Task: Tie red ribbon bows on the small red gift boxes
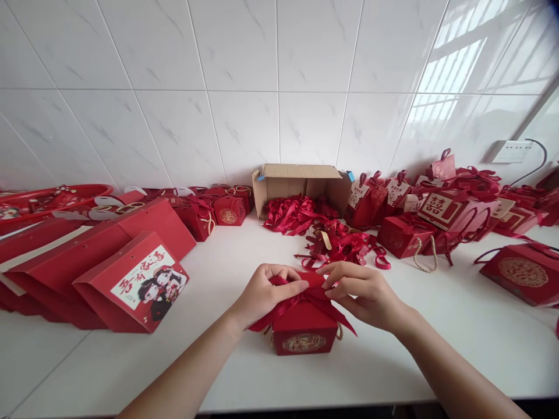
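A small red gift box (304,326) with a gold round emblem stands upright near the front of the table, rope handles at its sides. Across its top lies a dark red ribbon (283,304), its tails hanging to both sides. My left hand (269,291) grips the ribbon at the left of the box top, thumb pressed along it. My right hand (364,291) is at the top's right side, fingers bent and pinched on the ribbon. Part of the ribbon is hidden by the fingers.
Behind the box, loose ribbons (336,241) spill from an open cardboard box (301,171). Folded red boxes (131,285) stand at left, beside a red basket (94,189). Finished-looking red gift boxes (441,209) crowd the right; another box (524,273) sits nearer.
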`<state>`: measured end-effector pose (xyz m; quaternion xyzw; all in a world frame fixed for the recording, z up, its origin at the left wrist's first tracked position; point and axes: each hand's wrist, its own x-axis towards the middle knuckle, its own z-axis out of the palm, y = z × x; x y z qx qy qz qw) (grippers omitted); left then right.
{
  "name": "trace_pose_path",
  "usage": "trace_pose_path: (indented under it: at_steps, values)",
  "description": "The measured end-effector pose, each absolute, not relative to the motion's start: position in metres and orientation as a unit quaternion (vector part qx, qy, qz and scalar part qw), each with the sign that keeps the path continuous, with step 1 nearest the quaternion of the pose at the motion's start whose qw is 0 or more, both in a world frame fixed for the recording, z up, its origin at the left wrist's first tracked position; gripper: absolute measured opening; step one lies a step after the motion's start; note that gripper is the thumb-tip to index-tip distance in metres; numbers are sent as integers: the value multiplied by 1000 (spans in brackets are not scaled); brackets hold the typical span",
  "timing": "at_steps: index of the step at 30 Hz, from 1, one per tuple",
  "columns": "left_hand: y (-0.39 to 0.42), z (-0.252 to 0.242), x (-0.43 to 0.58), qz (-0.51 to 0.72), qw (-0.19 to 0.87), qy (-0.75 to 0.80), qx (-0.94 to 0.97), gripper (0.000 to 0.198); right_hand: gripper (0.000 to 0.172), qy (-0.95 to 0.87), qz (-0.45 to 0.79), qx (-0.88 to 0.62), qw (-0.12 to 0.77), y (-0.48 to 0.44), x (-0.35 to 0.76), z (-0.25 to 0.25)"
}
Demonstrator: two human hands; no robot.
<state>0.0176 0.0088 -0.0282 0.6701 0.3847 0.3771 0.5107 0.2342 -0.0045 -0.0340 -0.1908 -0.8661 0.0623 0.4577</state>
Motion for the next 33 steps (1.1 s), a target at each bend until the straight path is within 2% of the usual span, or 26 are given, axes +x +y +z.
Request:
trace_pose_path:
  at_steps: [6, 13, 21, 26, 29, 31, 33]
  values:
    - [7, -29, 20, 382, 493, 399, 672, 42, 16, -884, -32, -180, 429, -8, 238, -34]
    - [9, -29, 18, 349, 517, 394, 675, 51, 19, -873, -21, -194, 446, -2, 241, -41]
    - [9, -32, 15, 342, 510, 381, 692, 45, 21, -854, 55, -198, 478, 2, 237, -50]
    - [9, -32, 12, 361, 550, 322, 681, 31, 19, -832, 196, -273, 442, -8, 242, -47]
    - [10, -34, 9, 404, 558, 293, 663, 25, 34, -782, 330, -277, 451, -21, 251, -52]
    - [10, -38, 8, 433, 566, 298, 635, 26, 59, -756, 398, -270, 444, -32, 254, -62]
    - [11, -42, 10, 442, 608, 305, 584, 28, 93, -749, 420, -296, 419, -43, 249, -76]
